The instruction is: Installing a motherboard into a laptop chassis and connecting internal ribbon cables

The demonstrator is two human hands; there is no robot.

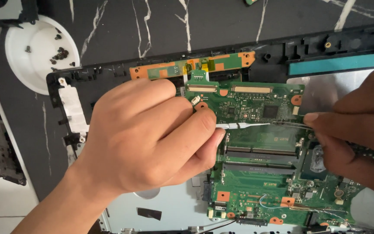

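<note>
Over the middle of the shot sits a green motherboard [260, 173], still lying in the black laptop shell [282, 56]. Left hand [152, 134] comes in from about 7 o'clock, fingers curled, thumb and forefinger pinching the end of a thin white ribbon cable [243, 125] that runs flat across the board toward 3 o'clock. Right hand [360, 125] enters from 3 o'clock, fingers closed around slim metal tweezers [288, 124] whose tip sits at the other end of that cable. Just above the board, at 12 o'clock, there's a narrow orange-and-green strip board [195, 67]. Up at 10 o'clock a white round dish [27, 65] holds a bunch of small dark screws [60, 54], all resting on the black marble-look table [152, 26].
</note>
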